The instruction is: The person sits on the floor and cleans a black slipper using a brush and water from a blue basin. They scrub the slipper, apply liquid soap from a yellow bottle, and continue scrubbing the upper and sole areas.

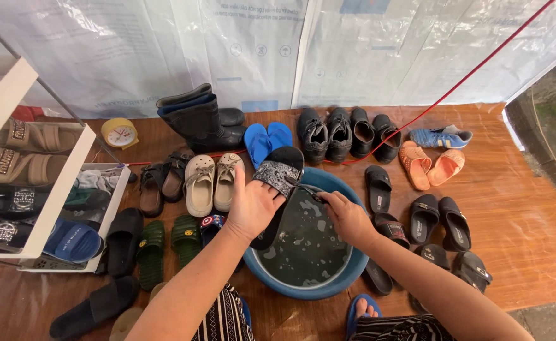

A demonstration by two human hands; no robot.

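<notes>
While the left hand [251, 205] grips a black slide [277, 183] with a patterned grey strap, holding it tilted over the rim of a blue basin [347, 268], the right hand [347, 218] is closed around a small dark brush [306, 188] whose head touches the strap. Dark water with a few suds fills the basin, which sits on a wooden floor [518, 202] at the centre of the head view. The slide's heel dips toward the water; its toe points to 12 o'clock.

Footwear rings the basin. At 11 o'clock from it lie cream clogs [212, 180], brown sandals [162, 180] beside them, and black boots [199, 120] beyond. At 12 o'clock sit blue flip-flops [266, 140], black shoes [326, 132] and black loafers [374, 134]. At 1 o'clock are orange clogs [431, 165] and a blue trainer [441, 136]. At 3 o'clock lie several black slides [439, 221]. At 9 o'clock lie green slippers [167, 243] and further black ones.

A white rack [57, 189] at the far left holds more sandals and slides. Near its top, at 10 o'clock, lies a yellow clock [119, 132]. A red cord [473, 69] runs from the floor up to 1 o'clock across a pale plastic sheet [164, 50] that hangs behind everything. At 6 o'clock, a bare foot in a blue slipper [364, 309] shows by the basin, between striped clothing.
</notes>
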